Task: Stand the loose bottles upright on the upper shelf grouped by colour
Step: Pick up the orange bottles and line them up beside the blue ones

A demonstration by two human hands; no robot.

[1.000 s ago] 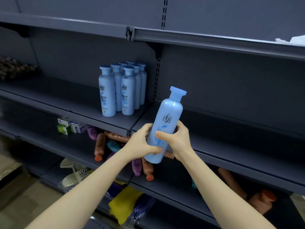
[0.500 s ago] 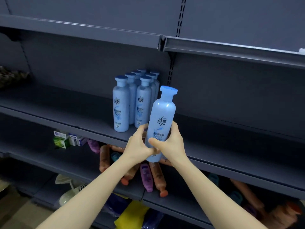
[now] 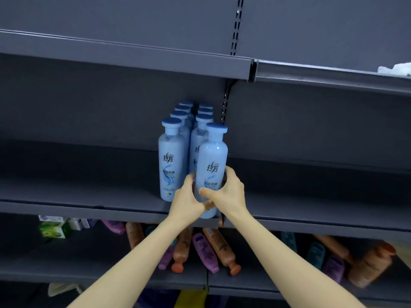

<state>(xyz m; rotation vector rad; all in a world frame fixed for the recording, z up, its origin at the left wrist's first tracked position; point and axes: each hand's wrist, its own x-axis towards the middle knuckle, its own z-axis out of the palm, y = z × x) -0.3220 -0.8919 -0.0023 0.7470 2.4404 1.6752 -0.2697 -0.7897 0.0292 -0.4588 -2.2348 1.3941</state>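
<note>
A light blue bottle [image 3: 212, 161] with a darker blue cap stands upright at the front edge of the upper shelf [image 3: 89, 196]. My left hand [image 3: 186, 202] and my right hand [image 3: 226, 193] both grip its lower half from either side. Right behind and to its left, several matching blue bottles [image 3: 171, 161] stand upright in two rows. On the shelf below lie loose orange bottles [image 3: 220, 247] and purple bottles [image 3: 204, 252] on their sides, partly hidden by my forearms.
More orange, teal and purple bottles [image 3: 367, 265] lie at the lower right. Small green and white boxes [image 3: 55, 226] sit at the lower left. The shelf above [image 3: 133, 56] overhangs, with a white object [image 3: 395, 68] on it. A yellow item [image 3: 191, 298] shows at the bottom.
Both hands have carried the blue bottle up and left to the shelf's front edge, in front of the right row of blue bottles. It has gone from tilted to upright.
</note>
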